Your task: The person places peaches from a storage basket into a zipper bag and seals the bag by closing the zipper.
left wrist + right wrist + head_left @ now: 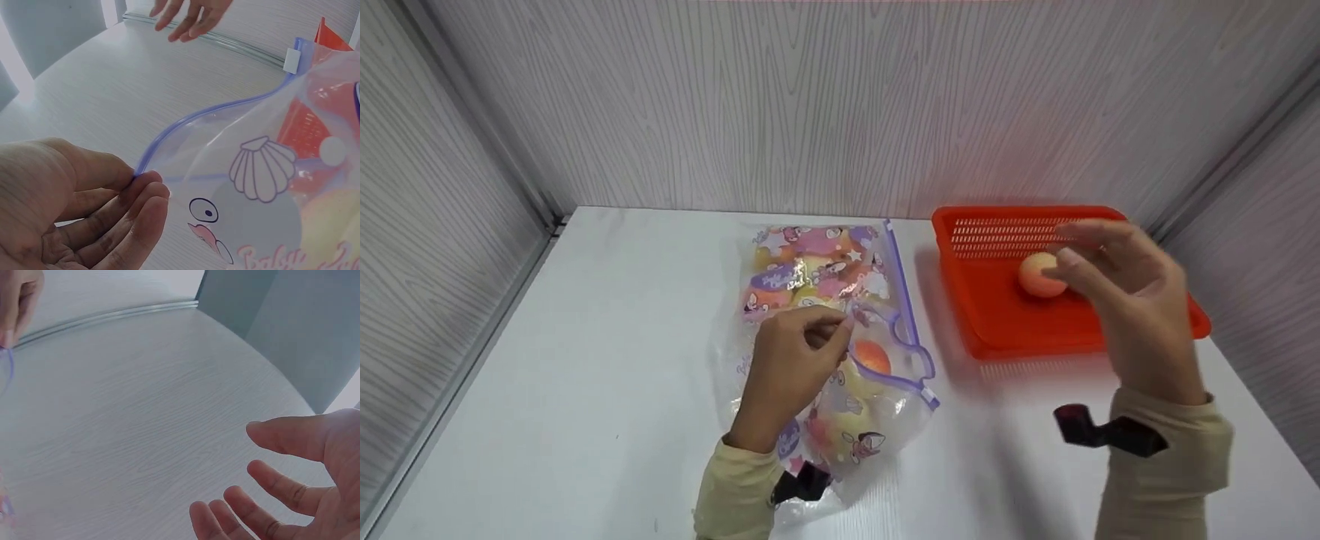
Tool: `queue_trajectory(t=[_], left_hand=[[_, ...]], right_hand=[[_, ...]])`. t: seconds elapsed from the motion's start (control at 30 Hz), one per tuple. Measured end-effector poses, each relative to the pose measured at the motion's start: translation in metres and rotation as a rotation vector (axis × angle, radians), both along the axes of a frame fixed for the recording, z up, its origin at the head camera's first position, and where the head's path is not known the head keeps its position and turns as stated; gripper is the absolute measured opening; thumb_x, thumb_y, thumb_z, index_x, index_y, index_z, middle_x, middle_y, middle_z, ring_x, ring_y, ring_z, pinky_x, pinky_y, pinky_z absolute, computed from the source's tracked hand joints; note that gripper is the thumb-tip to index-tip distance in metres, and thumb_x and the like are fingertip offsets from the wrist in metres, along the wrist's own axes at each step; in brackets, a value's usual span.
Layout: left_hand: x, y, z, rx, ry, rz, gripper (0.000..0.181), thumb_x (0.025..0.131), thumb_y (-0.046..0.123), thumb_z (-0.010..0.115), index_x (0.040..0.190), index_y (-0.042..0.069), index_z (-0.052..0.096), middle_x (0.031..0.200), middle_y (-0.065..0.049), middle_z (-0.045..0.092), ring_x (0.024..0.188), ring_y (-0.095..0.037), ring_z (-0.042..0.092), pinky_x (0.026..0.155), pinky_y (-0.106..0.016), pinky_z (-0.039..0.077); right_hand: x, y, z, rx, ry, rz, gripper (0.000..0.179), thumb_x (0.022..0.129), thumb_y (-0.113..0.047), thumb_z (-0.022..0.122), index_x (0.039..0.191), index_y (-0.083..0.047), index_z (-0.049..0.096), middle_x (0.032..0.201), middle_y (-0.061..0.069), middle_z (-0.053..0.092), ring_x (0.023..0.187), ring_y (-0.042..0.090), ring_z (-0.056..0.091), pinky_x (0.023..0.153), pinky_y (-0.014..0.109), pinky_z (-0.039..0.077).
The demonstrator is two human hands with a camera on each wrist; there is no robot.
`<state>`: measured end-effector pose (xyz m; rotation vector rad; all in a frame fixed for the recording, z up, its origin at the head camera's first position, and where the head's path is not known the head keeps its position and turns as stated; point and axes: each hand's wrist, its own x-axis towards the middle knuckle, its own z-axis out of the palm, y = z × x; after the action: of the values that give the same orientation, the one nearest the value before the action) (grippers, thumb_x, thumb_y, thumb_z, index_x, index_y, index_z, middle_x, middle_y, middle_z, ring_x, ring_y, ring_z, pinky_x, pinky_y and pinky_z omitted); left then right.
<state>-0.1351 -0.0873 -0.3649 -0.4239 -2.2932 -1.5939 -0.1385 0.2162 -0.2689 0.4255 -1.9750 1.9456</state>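
My left hand [793,361] pinches the purple zip edge of a clear printed zip bag [851,427], between thumb and forefinger. The bag's mouth gapes, with a white slider [291,61] at the far end of the zip. Round orange and yellow shapes show inside, among them an orange ball [872,357] near the mouth. My right hand [1147,322] is raised over the front right of a red basket [976,334], fingers spread and holding nothing. An orange ball [1039,274] sits in that basket, left of my right fingertips in the head view.
Behind the held bag lies another filled printed zip bag [817,262], its purple zip along the right side. Both bags rest on a white table [585,360]. Wood-grain panels [750,112] rise at the back and both sides.
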Motion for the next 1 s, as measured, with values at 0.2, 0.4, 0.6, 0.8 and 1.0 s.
queue_trajectory(t=[0.2,0.4,0.6,0.8,1.0], left_hand=[[-0.002,-0.003,0.002,-0.005,-0.001,0.025,0.008,0.092,0.008,0.073,0.096,0.005,0.079,0.078,0.002,0.071,0.066,-0.008,0.065,0.066,-0.024,0.059],[-0.002,-0.005,0.0,-0.006,-0.001,0.034,0.009,0.092,0.009,0.073,0.098,0.004,0.079,0.078,0.002,0.072,0.067,-0.008,0.065,0.067,-0.024,0.059],[0.002,-0.004,-0.005,-0.015,-0.01,0.023,0.01,0.093,0.009,0.073,0.099,0.003,0.079,0.078,0.001,0.071,0.067,-0.008,0.064,0.068,-0.024,0.059],[0.002,-0.002,-0.004,-0.01,-0.017,0.024,0.009,0.092,0.009,0.074,0.098,0.004,0.079,0.078,0.002,0.071,0.068,-0.009,0.064,0.068,-0.024,0.059],[-0.002,0.0,-0.003,0.005,-0.002,0.004,0.009,0.093,0.01,0.073,0.097,0.004,0.079,0.077,0.003,0.07,0.067,-0.008,0.064,0.068,-0.024,0.059]], right_hand=[[-0.047,0.021,0.04,0.34,-0.169,-0.105,0.043,0.092,-0.019,0.076,0.13,-0.004,0.063,0.137,0.013,0.058,0.126,0.029,0.054,0.108,0.038,0.045],[-0.118,0.043,0.019,0.682,-0.468,-0.081,0.07,0.094,-0.041,0.071,0.148,-0.005,0.044,0.154,0.019,0.04,0.139,0.037,0.04,0.113,0.055,0.036],[-0.165,0.068,-0.024,0.71,-0.761,-0.034,0.087,0.096,-0.041,0.068,0.158,0.001,0.022,0.161,0.025,0.023,0.144,0.042,0.031,0.115,0.059,0.033],[-0.187,0.092,-0.058,0.871,-0.896,-0.016,0.086,0.099,-0.034,0.063,0.159,0.004,0.013,0.161,0.028,0.021,0.144,0.047,0.026,0.114,0.066,0.029],[-0.191,0.109,-0.077,0.938,-0.964,0.013,0.085,0.1,-0.036,0.056,0.161,-0.001,0.008,0.163,0.029,0.012,0.144,0.05,0.022,0.116,0.065,0.026]])
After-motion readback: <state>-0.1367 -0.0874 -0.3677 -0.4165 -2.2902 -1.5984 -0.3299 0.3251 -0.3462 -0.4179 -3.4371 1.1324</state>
